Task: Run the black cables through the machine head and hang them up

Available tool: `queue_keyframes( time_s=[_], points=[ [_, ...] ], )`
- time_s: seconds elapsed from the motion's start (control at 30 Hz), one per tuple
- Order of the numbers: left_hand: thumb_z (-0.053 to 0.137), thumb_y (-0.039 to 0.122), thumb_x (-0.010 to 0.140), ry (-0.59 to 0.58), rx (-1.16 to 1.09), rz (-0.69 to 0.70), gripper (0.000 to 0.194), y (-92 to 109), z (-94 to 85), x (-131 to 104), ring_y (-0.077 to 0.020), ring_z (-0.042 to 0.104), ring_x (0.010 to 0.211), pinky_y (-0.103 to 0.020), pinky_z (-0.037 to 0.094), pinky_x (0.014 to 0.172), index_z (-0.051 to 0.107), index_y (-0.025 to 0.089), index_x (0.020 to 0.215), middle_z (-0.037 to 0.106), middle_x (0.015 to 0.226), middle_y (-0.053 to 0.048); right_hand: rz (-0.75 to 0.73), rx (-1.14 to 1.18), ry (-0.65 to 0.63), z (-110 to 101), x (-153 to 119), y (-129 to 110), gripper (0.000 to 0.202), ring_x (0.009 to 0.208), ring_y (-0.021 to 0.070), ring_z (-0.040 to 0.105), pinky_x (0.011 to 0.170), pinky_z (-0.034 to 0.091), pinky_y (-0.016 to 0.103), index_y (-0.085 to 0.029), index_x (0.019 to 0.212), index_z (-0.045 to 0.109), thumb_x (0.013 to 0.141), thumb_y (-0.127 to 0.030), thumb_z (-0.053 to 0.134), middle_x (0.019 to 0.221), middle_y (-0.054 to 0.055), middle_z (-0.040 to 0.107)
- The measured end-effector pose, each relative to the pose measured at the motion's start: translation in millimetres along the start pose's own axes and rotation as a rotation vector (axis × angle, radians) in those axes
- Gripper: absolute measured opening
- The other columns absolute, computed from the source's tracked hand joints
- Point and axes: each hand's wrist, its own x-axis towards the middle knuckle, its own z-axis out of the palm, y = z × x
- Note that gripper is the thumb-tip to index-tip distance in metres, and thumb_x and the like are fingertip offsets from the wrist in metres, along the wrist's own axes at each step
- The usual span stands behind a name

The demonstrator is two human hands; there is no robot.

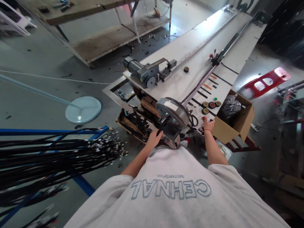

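Note:
My left hand (155, 138) is closed around a short black handle (161, 129) at the near end of the machine. Just beyond it stands a round grey wheel (173, 111) with a white label, mounted at the end of a long rail (201, 77). My right hand (209, 125), a red band at its wrist, lies at the table's near right corner. One of its fingers reaches up beside a red button (203, 118); its other fingers are partly hidden. Several tape rolls (205, 110) lie just past that hand, and a green button (215, 99) shows behind them.
A long white table (175, 85) stretches away, carrying a motor unit (142, 74) on its left. To the right stands a cardboard box (228, 129) with clear plastic inside. Black cable bundles (59, 155) hang on a blue frame at left, near a round pale base (83, 110).

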Motion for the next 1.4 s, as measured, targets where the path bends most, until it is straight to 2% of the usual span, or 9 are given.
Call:
queue_keyframes(
  time_s=[0.2, 0.37, 0.67, 0.93, 1.23, 1.4],
  points=[
    [0.044, 0.039, 0.085, -0.004, -0.013, -0.004, 0.028, 1.1, -0.6, -0.7, -0.0156, 0.055, 0.061, -0.025, 0.038, 0.061, 0.056, 0.018, 0.072, 0.058, 0.062, -0.001, 0.008, -0.018, 0.003, 1.8, 1.2, 2.2, 0.058, 0.112, 0.0318, 0.054, 0.097, 0.038, 0.043, -0.011, 0.116, 0.048, 0.079, -0.056, 0.051, 0.119, 0.021, 0.057],
    [0.045, 0.038, 0.085, 0.013, 0.014, 0.0, 0.028, -0.4, 0.0, 0.1, -0.0172, 0.058, 0.067, -0.025, 0.041, 0.064, 0.058, 0.017, 0.074, 0.061, 0.066, -0.003, 0.005, -0.013, 0.011, 2.2, 0.9, 2.9, 0.055, 0.112, 0.0313, 0.054, 0.098, 0.038, 0.044, -0.014, 0.115, 0.047, 0.079, -0.055, 0.05, 0.121, 0.019, 0.056],
    [0.044, 0.038, 0.086, 0.0, 0.002, -0.004, 0.029, 2.3, -1.6, -1.2, -0.0174, 0.059, 0.065, -0.026, 0.042, 0.064, 0.058, 0.018, 0.072, 0.061, 0.063, -0.002, 0.008, -0.013, 0.02, 0.5, -0.9, -0.3, 0.05, 0.109, 0.0314, 0.055, 0.095, 0.04, 0.043, -0.014, 0.111, 0.048, 0.078, -0.051, 0.052, 0.115, 0.019, 0.058],
    [0.044, 0.038, 0.086, 0.001, 0.009, -0.016, 0.03, 6.0, -2.6, -1.8, -0.0165, 0.058, 0.063, -0.025, 0.042, 0.063, 0.059, 0.017, 0.07, 0.061, 0.062, -0.002, 0.017, 0.012, 0.009, -0.5, -1.8, -1.4, 0.054, 0.109, 0.03, 0.055, 0.096, 0.039, 0.041, -0.013, 0.113, 0.048, 0.077, -0.053, 0.053, 0.116, 0.018, 0.058],
    [0.044, 0.038, 0.086, 0.008, 0.022, -0.001, 0.029, 5.6, -3.2, -2.0, -0.0179, 0.059, 0.067, -0.026, 0.042, 0.065, 0.06, 0.016, 0.076, 0.063, 0.068, -0.003, -0.047, 0.05, 0.004, -1.1, -1.0, 1.6, 0.069, 0.11, 0.0301, 0.053, 0.092, 0.043, 0.039, -0.013, 0.112, 0.048, 0.064, -0.059, 0.066, 0.113, 0.018, 0.059],
    [0.043, 0.04, 0.086, -0.006, 0.009, -0.006, 0.031, 1.9, -1.1, -1.4, -0.0172, 0.058, 0.064, -0.026, 0.041, 0.063, 0.058, 0.017, 0.072, 0.06, 0.063, -0.002, -0.065, 0.061, 0.002, -2.3, -2.0, 2.0, 0.072, 0.113, 0.0305, 0.052, 0.091, 0.043, 0.038, -0.011, 0.113, 0.048, 0.063, -0.058, 0.069, 0.114, 0.019, 0.059]
  ],
)
